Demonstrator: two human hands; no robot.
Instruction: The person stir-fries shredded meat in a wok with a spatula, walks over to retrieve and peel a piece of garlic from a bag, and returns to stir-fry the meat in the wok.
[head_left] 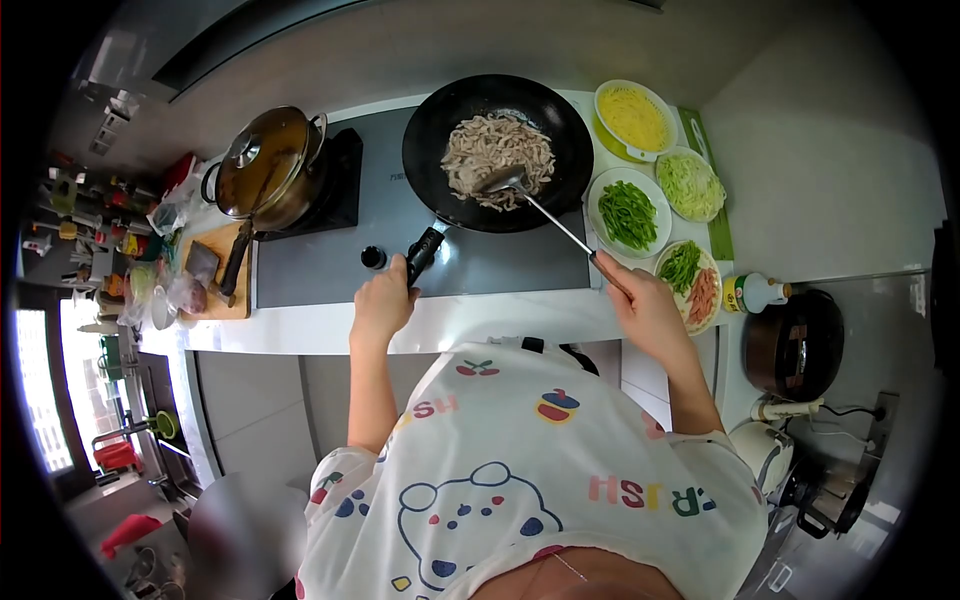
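A black wok (425, 175) filled with cooked, pale brown meat strips (490, 150) sits on the stove. My left hand (384, 302) is closed around the end of its black handle (426, 252). In my right hand (645, 308) is the handle of a metal spatula (550, 215), whose blade rests among the meat strips. Right of the wok stand a plate of chopped green vegetables (628, 215) and, nearest my right hand, a plate with green pieces and pink shreds (700, 295).
A lidded pot (270, 165) stands on the left burner. A cutting board (215, 300) lies left of the stove. At the right are a colander of yellow shreds (635, 118), a bowl of shredded cabbage (690, 185), a bottle (755, 293) and a dark rice cooker (790, 345).
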